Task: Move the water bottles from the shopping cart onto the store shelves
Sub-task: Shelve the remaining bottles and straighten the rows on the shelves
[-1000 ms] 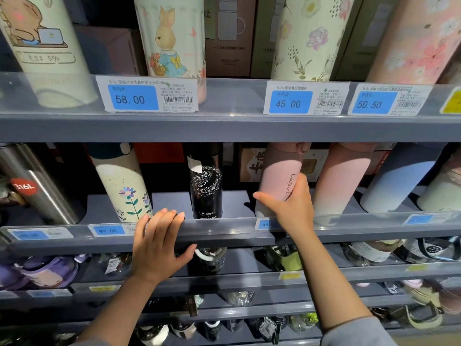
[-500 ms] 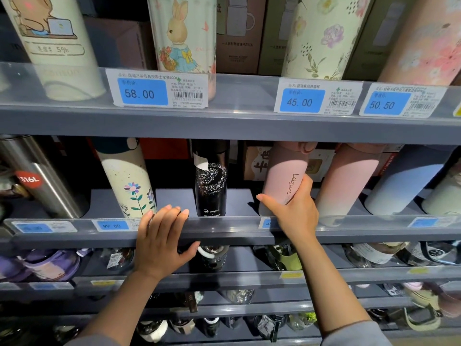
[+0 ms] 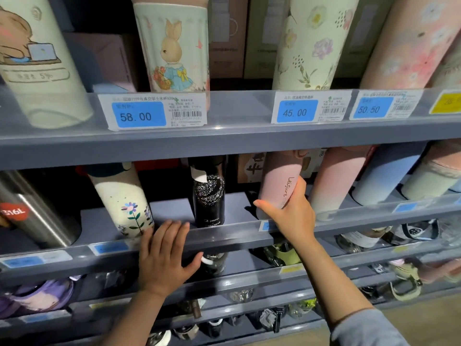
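Note:
A pink bottle marked "Leisure" (image 3: 277,183) stands on the middle grey shelf (image 3: 224,237). My right hand (image 3: 291,211) grips its lower part, thumb to the left and fingers round the right side. My left hand (image 3: 164,255) rests flat on the shelf's front rail with straight fingers and holds nothing. A black speckled bottle (image 3: 209,196) stands between my hands, and a cream flower bottle (image 3: 124,203) leans to the left of it. The shopping cart is out of view.
A steel 316L flask (image 3: 30,211) is at far left. Another pink bottle (image 3: 336,181) and a pale blue one (image 3: 381,178) stand right of my right hand. The upper shelf (image 3: 237,136) holds printed bottles and price tags. Lower shelves hold several more bottles.
Both hands stay almost where they were. The view has shifted slightly, and my right hand still holds the pink bottle on the shelf.

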Demonstrator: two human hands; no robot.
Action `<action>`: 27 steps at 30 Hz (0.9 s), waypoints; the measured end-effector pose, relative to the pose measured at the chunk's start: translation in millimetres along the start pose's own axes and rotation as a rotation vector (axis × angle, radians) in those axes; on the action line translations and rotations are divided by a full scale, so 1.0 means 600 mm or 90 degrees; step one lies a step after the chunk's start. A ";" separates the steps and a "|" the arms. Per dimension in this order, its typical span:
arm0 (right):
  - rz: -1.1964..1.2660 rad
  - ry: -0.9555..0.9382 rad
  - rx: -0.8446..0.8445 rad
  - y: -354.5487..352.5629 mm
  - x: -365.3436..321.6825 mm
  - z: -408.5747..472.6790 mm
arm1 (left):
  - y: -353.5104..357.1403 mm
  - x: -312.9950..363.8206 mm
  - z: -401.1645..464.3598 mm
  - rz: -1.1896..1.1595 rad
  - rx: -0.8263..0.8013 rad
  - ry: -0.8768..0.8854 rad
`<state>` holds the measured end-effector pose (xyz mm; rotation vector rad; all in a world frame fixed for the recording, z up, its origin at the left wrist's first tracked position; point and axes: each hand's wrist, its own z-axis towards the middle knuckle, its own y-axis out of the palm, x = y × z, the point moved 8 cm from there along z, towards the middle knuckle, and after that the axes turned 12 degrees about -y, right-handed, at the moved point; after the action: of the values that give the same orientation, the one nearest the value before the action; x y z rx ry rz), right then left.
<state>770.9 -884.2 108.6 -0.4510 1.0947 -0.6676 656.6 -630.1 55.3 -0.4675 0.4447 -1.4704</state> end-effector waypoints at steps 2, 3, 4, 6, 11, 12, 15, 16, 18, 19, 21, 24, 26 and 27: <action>0.017 -0.020 -0.011 -0.004 -0.005 0.000 | -0.001 -0.002 0.007 -0.009 -0.015 -0.006; 0.040 -0.029 -0.008 -0.008 -0.006 -0.003 | -0.002 -0.002 0.007 -0.009 -0.030 -0.009; 0.067 -0.035 0.006 -0.013 -0.004 -0.009 | -0.005 -0.001 0.005 -0.014 -0.043 -0.011; 0.085 -0.048 0.060 -0.033 0.003 -0.030 | -0.012 0.003 0.005 -0.028 -0.069 -0.032; 0.096 -0.094 0.235 -0.099 0.044 -0.072 | -0.036 0.053 -0.003 -0.055 -0.099 -0.092; 0.110 -0.097 0.260 -0.113 0.056 -0.067 | -0.039 0.081 -0.004 -0.067 -0.097 -0.080; 0.171 -0.112 0.279 -0.152 0.087 -0.029 | -0.028 0.192 0.009 -0.116 -0.111 -0.012; 0.192 -0.116 0.271 -0.165 0.099 -0.015 | -0.020 0.229 0.015 -0.126 -0.121 0.009; 0.218 -0.127 0.247 -0.186 0.120 0.012 | -0.002 0.291 0.028 -0.139 -0.140 0.031; 0.224 -0.129 0.219 -0.189 0.131 0.027 | 0.007 0.316 0.034 -0.140 -0.152 0.038; 0.250 -0.128 0.113 -0.180 0.146 0.056 | 0.027 0.358 0.042 -0.127 -0.179 0.056; 0.337 -0.114 -0.074 -0.148 0.150 0.085 | 0.052 0.395 0.045 -0.099 -0.222 0.033; 0.380 -0.074 -0.142 -0.130 0.155 0.094 | 0.061 0.405 0.044 -0.074 -0.242 -0.009; 0.383 -0.054 -0.150 -0.123 0.158 0.096 | 0.062 0.407 0.043 -0.067 -0.248 -0.033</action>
<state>832.1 -1002.5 116.3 -0.3204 1.1574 0.0104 714.7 -871.8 55.9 -0.8477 0.6778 -1.4713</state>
